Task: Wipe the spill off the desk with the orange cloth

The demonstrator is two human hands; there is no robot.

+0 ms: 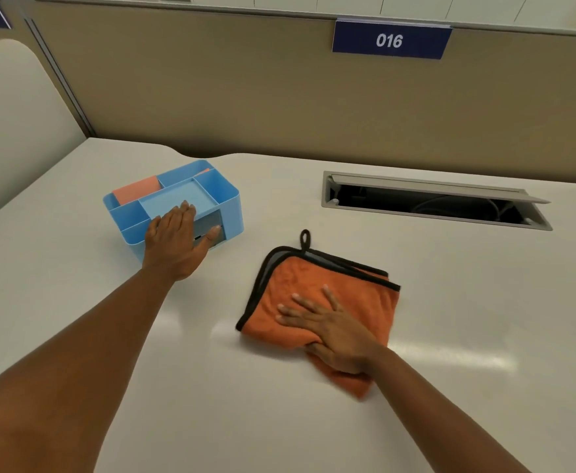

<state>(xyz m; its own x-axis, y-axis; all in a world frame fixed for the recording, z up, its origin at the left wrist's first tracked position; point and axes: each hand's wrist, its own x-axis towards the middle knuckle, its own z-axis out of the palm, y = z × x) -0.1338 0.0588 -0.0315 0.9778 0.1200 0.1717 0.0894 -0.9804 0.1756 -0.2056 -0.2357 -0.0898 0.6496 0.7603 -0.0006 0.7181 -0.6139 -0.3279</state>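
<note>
The orange cloth [354, 291], folded, with a black hem and a small hanging loop, lies flat on the white desk [467, 302] a little right of centre. My right hand [331, 331] presses down on its near half, fingers spread and the thumb tucked into a fold. My left hand [177, 240] rests on the front of a blue desk organiser [225, 196], fingers on its top tray and thumb at the drawer opening. No spill shows on the desk around the cloth.
The organiser holds orange-pink paper in its back compartments. An open cable hatch [433, 201] with a raised lid is sunk into the desk at the back right. A beige partition [245, 90] with a blue "016" sign [390, 39] closes the far side.
</note>
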